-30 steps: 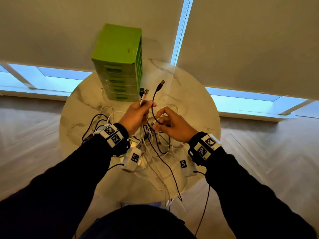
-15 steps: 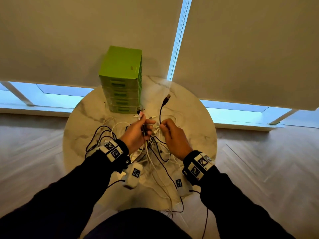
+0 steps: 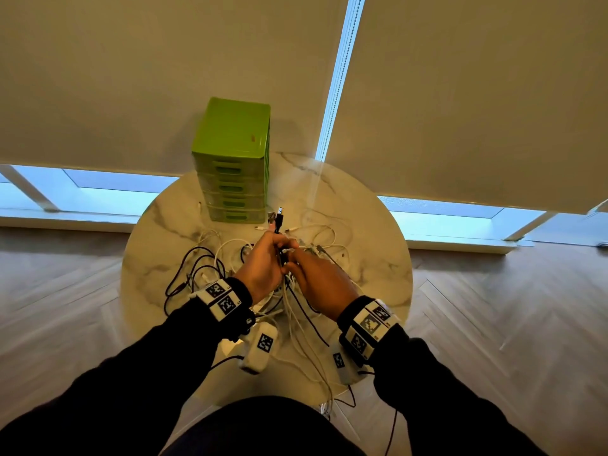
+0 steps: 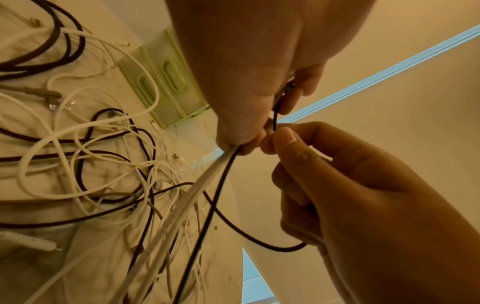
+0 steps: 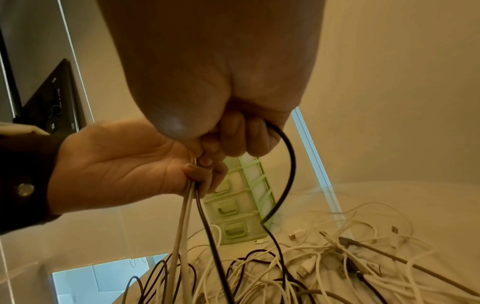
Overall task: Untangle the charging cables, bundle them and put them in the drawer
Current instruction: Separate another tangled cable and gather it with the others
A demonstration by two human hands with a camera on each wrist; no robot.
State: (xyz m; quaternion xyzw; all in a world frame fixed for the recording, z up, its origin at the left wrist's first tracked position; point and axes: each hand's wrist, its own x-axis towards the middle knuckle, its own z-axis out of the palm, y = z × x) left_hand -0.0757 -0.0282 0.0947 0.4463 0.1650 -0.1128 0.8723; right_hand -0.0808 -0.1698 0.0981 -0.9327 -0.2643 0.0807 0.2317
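Your left hand (image 3: 260, 264) grip: curled tight round thin black charging cable (image 4: 205, 216) plus white cables (image 5: 183, 222). Right hand (image 3: 317, 281) grip: pinching same black cable above round marble counter (image 3: 368, 225).

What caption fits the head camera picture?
Both hands hold cables above a tangle on the table.

Black sleeves (image 3: 138, 383), apparently coded wristbands (image 3: 221, 298).

Round marble table (image 3: 378, 258), wood floor (image 3: 65, 307), beige blinds (image 3: 477, 93), daylight below.
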